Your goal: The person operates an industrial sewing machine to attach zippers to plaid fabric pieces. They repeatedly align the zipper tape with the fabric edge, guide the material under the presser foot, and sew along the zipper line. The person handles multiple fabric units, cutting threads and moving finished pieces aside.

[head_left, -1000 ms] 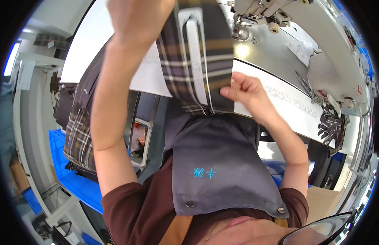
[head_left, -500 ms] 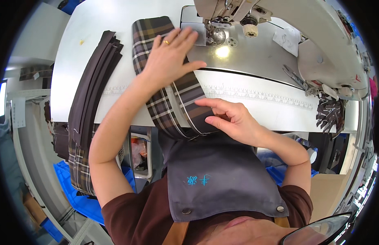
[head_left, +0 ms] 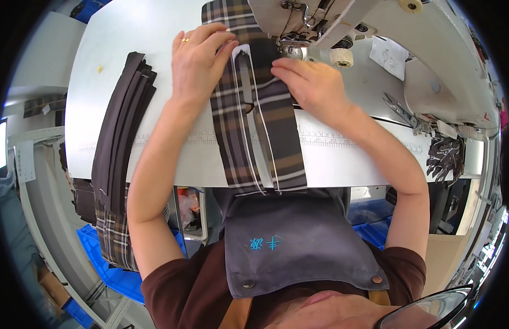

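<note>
A long plaid fabric panel (head_left: 284,145) in brown, black and white lies across the table, its near end at the table's front edge. White-edged strips border a long narrow slit down its length, and a small dark curved piece (head_left: 248,107) sits across that slit. With thumb and fingers together, my left hand (head_left: 198,66) pinches the panel's left side beside the slit's far end. My right hand (head_left: 316,88) grips the cloth on the other side, close to the sewing machine's needle area (head_left: 292,49). Fingertips partly cover the cloth at both grips.
A sewing machine (head_left: 446,60) spans the upper right. Scissors (head_left: 399,109) and a bunch of dark zipper pieces (head_left: 445,156) lie at the right. Dark fabric strips (head_left: 120,126) drape over the table's left edge above a blue bin (head_left: 106,263). A ruler scale (head_left: 331,141) runs along the white table (head_left: 183,164).
The panel has turned straighter and shifted away from me and to the right, exposing the slit. My left hand went from lying flat to pinching; my right hand moved up toward the machine.
</note>
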